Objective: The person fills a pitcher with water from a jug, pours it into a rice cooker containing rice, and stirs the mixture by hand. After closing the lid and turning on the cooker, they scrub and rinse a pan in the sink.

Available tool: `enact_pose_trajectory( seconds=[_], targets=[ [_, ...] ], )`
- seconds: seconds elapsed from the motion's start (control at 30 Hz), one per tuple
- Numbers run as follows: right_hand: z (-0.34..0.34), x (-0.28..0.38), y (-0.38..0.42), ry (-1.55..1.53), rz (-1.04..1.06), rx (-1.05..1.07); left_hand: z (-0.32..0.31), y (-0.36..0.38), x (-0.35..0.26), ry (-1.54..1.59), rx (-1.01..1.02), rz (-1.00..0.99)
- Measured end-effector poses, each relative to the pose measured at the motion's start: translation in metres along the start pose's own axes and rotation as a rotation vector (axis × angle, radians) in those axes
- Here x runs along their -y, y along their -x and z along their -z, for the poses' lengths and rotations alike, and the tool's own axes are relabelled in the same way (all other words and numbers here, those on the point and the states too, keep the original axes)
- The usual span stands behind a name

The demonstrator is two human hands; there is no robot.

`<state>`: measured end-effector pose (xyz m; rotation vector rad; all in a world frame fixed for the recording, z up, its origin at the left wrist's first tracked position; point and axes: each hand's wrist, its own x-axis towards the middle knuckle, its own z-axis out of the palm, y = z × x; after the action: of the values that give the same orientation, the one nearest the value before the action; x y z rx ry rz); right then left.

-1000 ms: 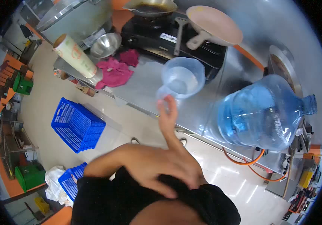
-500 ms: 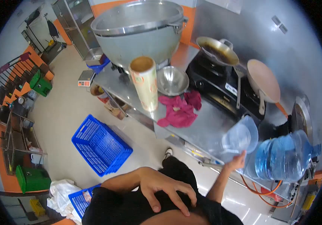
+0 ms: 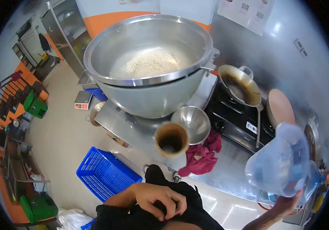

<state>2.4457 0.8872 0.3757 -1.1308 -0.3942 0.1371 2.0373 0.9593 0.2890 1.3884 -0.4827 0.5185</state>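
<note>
My right hand grips a clear plastic jug at its lower end, raised over the right end of the steel counter. Behind it, partly hidden, lies a large blue water bottle. My left hand is in front of my dark shirt, its fingers loosely bent and apart, with nothing in them. A huge metal pot stands on the counter, with a pale grainy heap in cloudy liquid inside. Before it are a hollow brown-rimmed cylinder, a steel bowl and a dark pink cloth.
A black gas stove carries a stained wok and a pale pan, with a long-handled spatula across it. A blue crate sits on the floor at left. Farther off are a scale and green bins.
My right hand has lifted the jug from near the counter, up and to the right. My left hand's fingers have curled in. The view has shifted, showing the inside of the pot.
</note>
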Motion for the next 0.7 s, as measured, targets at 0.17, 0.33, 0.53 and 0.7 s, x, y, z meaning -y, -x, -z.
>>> enact_pose_trajectory(
  seconds=[0.17, 0.33, 0.53, 0.7],
  targets=[
    [-0.103, 0.051, 0.002, 0.026, 0.273, 0.135, 0.036, 0.068, -0.092, -0.119, -0.204, -0.032],
    [-0.201, 0.066, 0.009, 0.135, 0.422, 0.281, 0.078, 0.159, -0.176, -0.226, -0.167, -0.005],
    [-0.282, 0.074, -0.007, 0.273, 0.462, 0.456, 0.085, 0.263, -0.209, -0.284, -0.536, -0.011],
    [-0.342, 0.075, -0.005, 0.382, 0.469, 0.712, 0.074, 0.302, -0.179, -0.122, -1.070, -0.247]
  ],
)
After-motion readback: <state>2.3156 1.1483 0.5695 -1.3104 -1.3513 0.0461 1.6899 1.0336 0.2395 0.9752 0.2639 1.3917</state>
